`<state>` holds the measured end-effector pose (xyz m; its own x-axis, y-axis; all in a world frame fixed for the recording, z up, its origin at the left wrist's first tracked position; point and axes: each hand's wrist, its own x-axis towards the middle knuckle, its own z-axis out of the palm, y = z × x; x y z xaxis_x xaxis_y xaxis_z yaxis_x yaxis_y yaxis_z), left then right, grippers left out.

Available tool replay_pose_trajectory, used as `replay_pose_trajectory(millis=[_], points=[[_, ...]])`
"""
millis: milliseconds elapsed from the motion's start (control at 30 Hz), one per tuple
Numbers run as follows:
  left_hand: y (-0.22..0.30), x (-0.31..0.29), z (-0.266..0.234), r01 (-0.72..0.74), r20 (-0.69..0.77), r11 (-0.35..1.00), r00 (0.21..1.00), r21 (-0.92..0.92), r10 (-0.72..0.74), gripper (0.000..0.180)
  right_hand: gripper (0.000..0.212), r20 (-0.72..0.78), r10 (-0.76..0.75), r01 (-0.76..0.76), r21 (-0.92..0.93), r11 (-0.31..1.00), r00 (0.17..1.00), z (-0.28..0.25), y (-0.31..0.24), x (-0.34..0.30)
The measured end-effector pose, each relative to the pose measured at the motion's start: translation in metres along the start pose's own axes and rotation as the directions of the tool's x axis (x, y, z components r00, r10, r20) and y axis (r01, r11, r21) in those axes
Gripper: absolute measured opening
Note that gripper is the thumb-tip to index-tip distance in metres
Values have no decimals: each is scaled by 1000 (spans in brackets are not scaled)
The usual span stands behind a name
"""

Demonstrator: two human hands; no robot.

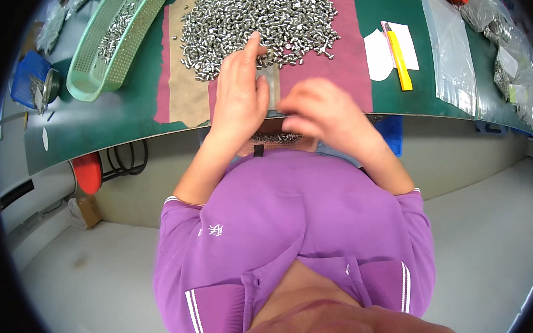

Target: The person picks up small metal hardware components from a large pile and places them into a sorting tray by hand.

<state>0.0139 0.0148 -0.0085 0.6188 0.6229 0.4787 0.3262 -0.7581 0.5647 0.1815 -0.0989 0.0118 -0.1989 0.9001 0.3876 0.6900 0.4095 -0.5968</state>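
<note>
A broad pile of small, shiny metal parts (262,15), short and stubby like studs, lies on a maroon cloth (325,79) with tan strips. My left hand (240,96) reaches over the cloth, its fingers stretched out and the tips at the pile's near edge. To its right, my right hand (326,112) hovers over the table's front edge. Its fingers are bent and smeared by motion, so whether anything is in them is hidden. Below the edge, at my lap, a pinkish container (285,147) holds more of the metal parts, partly covered by my hands.
On the left stand a long green perforated basket (81,75) with some metal parts inside and a blue bin (27,78). A yellow utility knife (401,65) lies on white paper at the right. Clear plastic bags (450,61) lie farther right. A blue container (393,134) shows beneath the edge.
</note>
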Motion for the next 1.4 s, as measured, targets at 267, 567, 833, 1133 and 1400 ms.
replay_pose_trajectory(millis=[267, 567, 833, 1133, 1400], points=[[-5, 17, 10, -36, 31, 996, 999, 82, 34, 76, 49, -284, 161, -239, -266, 934, 945, 9, 26, 39], [-3, -2, -3, -27, 179, 987, 982, -156, 55, 77, 39, -246, 185, -217, -113, 970, 952, 14, 29, 16], [2, -22, -13, -17, 98, 999, 995, -39, 21, 74, 19, -345, 207, -262, -121, 957, 916, 14, 13, -4], [6, -17, -6, -11, 60, 992, 998, -128, 19, 70, 18, -283, 156, -190, -96, 977, 946, 19, 12, 7], [8, -6, -6, -120, 85, 992, 989, -34, 123, 70, 15, -310, 162, -201, -98, 975, 937, 13, 18, 8]])
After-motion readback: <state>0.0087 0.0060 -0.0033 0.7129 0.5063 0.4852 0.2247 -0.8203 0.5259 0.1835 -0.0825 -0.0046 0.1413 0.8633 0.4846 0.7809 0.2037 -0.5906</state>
